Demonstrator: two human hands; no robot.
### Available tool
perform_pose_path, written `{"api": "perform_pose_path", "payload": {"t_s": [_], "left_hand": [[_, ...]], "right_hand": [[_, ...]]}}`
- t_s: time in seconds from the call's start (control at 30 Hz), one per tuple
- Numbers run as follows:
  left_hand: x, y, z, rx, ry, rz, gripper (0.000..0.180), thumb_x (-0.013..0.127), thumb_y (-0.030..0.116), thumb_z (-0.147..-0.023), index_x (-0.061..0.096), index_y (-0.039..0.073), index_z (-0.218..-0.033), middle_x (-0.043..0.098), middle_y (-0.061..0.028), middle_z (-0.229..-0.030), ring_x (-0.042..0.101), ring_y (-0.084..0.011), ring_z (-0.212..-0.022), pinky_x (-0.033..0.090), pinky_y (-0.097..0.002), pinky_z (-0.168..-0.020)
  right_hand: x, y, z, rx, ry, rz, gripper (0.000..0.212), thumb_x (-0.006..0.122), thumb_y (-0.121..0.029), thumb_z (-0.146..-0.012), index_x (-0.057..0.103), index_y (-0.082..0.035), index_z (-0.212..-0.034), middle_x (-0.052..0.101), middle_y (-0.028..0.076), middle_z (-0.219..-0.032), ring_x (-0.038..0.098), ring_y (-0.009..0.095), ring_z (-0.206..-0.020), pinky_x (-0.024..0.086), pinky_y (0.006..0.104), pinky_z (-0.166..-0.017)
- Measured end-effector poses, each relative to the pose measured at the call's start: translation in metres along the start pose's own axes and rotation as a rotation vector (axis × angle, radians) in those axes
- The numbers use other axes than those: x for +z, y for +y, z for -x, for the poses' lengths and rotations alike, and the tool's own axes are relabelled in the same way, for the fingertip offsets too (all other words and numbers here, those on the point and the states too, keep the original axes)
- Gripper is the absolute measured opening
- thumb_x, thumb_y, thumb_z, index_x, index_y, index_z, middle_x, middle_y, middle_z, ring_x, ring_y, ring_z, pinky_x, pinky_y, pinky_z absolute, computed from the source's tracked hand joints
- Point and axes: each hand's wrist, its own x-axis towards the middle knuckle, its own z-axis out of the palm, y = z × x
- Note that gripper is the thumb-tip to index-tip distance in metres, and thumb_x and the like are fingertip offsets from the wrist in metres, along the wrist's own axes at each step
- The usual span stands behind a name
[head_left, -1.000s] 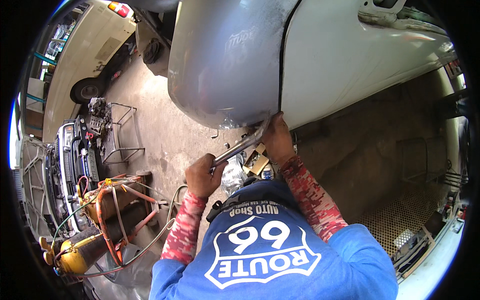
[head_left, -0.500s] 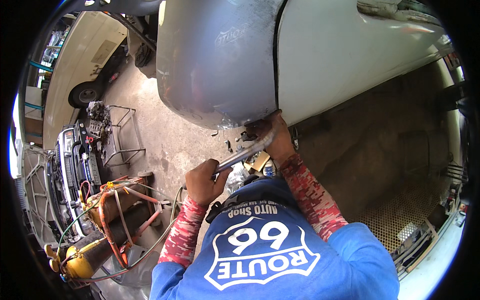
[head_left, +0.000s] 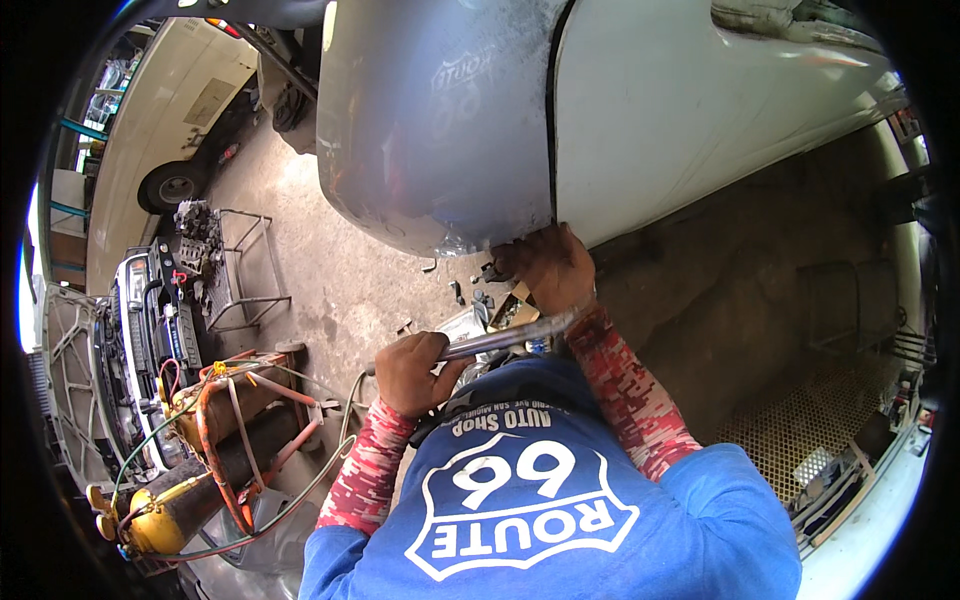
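My left hand (head_left: 408, 374) is closed round one end of a long shiny metal bar-shaped tool (head_left: 490, 341). The tool slants up to the right, and its far end lies in front of my right wrist. My right hand (head_left: 552, 270) is raised to the lower edge of a grey rounded car body panel (head_left: 430, 140), right under the dark seam beside a white body panel (head_left: 680, 130). Its fingers are bent at that edge; their tips and anything they grip are hidden.
On the floor below the panels lie a small open box (head_left: 513, 308) and several small dark parts (head_left: 457, 292). To the left stand a cart with gas cylinders and hoses (head_left: 225, 430), a metal frame stand (head_left: 245, 270) and a car front part (head_left: 150, 330).
The tool has swung down to a flatter slant, its far end dropping from my right hand's fingers to the wrist. My right hand has turned, showing more of its back, and stays at the panel edge.
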Motion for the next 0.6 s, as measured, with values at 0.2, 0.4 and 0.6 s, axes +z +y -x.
{"api": "perform_pose_path", "payload": {"t_s": [0.2,0.4,0.6], "left_hand": [[0.008,-0.011,-0.009,-0.209,-0.006,-0.107,0.034,0.077,0.034,-0.083,0.059,0.006,-0.074,0.058,-0.0142,-0.061,0.06,-0.0345,-0.055,0.045,-0.0414,-0.051],[0.008,-0.013,-0.004,-0.258,0.036,0.093,0.027,0.077,0.024,-0.083,0.065,0.0,-0.083,0.056,-0.0168,-0.06,0.058,-0.0311,-0.051,0.043,-0.0372,-0.05],[0.007,-0.024,0.023,-0.215,0.066,0.149,0.029,0.078,0.029,-0.079,0.065,0.003,-0.075,0.056,-0.016,-0.058,0.06,-0.0333,-0.052,0.044,-0.0392,-0.051]], "right_hand": [[0.01,-0.002,0.011,-0.011,0.031,-0.267,0.063,0.041,-0.049,-0.095,0.048,-0.006,-0.14,0.056,0.017,-0.134,0.056,0.044,-0.117,0.044,0.0543,-0.098],[0.023,0.0,0.003,-0.022,0.182,-0.01,0.066,0.052,-0.06,-0.097,0.049,-0.008,-0.137,0.059,0.01,-0.129,0.059,0.032,-0.115,0.046,0.0486,-0.096],[0.036,0.014,-0.004,-0.114,0.342,0.234,0.067,0.055,-0.062,-0.095,0.05,-0.005,-0.131,0.061,0.007,-0.117,0.06,0.025,-0.104,0.05,0.0415,-0.087]]}}
